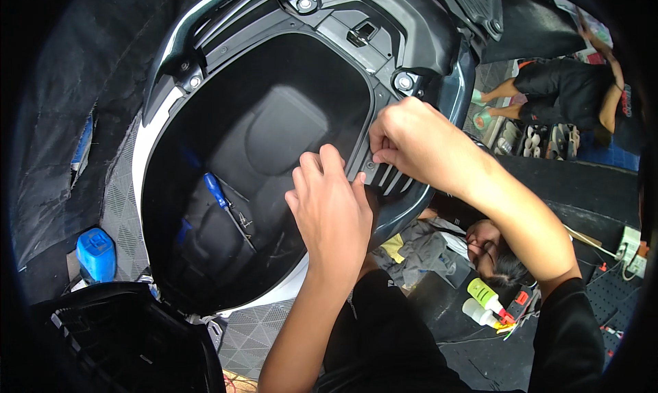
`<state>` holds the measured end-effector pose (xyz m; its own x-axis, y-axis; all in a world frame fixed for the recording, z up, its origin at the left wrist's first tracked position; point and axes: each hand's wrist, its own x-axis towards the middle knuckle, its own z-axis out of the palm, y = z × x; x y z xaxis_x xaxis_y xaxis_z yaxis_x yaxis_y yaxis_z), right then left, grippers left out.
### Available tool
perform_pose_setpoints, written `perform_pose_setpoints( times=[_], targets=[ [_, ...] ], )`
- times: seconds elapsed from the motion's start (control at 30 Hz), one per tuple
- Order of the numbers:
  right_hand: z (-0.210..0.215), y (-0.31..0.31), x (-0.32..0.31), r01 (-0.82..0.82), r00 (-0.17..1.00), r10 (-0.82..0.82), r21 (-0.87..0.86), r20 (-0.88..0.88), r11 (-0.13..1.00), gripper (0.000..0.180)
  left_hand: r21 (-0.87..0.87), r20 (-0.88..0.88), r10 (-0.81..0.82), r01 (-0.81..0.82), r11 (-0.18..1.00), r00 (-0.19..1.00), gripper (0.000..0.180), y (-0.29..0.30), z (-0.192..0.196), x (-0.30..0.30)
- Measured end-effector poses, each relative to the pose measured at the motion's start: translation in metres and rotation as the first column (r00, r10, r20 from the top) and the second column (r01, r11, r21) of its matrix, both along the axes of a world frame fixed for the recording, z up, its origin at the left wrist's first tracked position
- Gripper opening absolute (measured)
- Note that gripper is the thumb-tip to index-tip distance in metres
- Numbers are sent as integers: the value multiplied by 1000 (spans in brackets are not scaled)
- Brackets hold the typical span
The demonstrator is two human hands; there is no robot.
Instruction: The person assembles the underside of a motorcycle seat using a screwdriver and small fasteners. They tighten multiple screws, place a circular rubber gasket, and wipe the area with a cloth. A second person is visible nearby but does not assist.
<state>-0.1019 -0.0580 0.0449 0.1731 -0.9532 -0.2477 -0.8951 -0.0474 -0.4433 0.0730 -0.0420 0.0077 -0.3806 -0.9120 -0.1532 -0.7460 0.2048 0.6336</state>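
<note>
Black plastic storage bin (281, 132), deep and rounded inside a scooter body with grey rim and white side trim, fills the centre-left of the frame. Right of centre, my right hand (411, 136) is over the bin's right rim, thumb and fingers drawn tightly together; whether they pinch some small part I cannot tell, since the fingertips are partly hidden. Beside it, at the centre, my left hand (336, 218) is over the same side, fingers loosely bent, with a gap between thumb and index finger; I cannot see what lies beneath the palm.

Down in the bin, left of my hands, lie 1 screwdriver with a blue handle (219, 195) and a thin metal shaft, and a small cluster of metal screws (245, 221) just beside that shaft. A blue plastic jug (95, 254) stands at the lower left. At the lower right are 2 plastic bottles, 1 yellow-green (484, 293) and 1 whitish (478, 312). Another person (569, 94) is at the upper right.
</note>
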Motion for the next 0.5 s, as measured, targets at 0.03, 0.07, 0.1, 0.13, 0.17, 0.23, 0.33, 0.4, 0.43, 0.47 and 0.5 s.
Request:
perform_pose_setpoints(
  times=[0.03,0.07,0.1,0.13,0.17,0.23,0.33,0.4,0.43,0.47,0.5],
  targets=[
    [4,-4,-1,6,1000,-7,52,30,999,9,4,13,5,-5,1000,1000,32,0,0,-3],
    [8,-8,0,10,998,-17,103,60,995,10,8,27,9,-10,1000,1000,33,1,0,-6],
    [5,-9,-1,9,998,-16,105,69,994,11,43,20,11,-12,999,1000,33,0,0,-6],
    [-1,-9,-2,8,997,-17,104,80,995,12,74,15,10,-11,997,1000,33,-2,0,-5],
    [-3,-9,-3,8,996,-18,103,91,995,13,106,10,10,-11,994,1000,34,-4,1,-5],
    [-2,-10,-5,8,996,-18,123,82,992,15,131,19,-3,1,991,1000,34,-7,3,-6],
    [-2,-8,1,43,999,-44,111,8,993,19,127,53,-9,2,992,999,35,-7,3,-7],
    [-2,-8,4,70,997,-66,97,-46,993,20,122,64,-11,3,993,998,35,-7,4,-8],
    [-4,-8,6,81,995,-75,95,-61,992,20,125,65,-13,5,992,998,35,-8,5,-8],
    [-5,-7,7,91,994,-84,94,-76,991,20,129,65,-16,8,992,998,35,-8,6,-8],
    [-6,-4,9,66,994,-63,38,-92,997,20,126,74,-26,17,992,997,36,-7,6,-9]
  ],
)
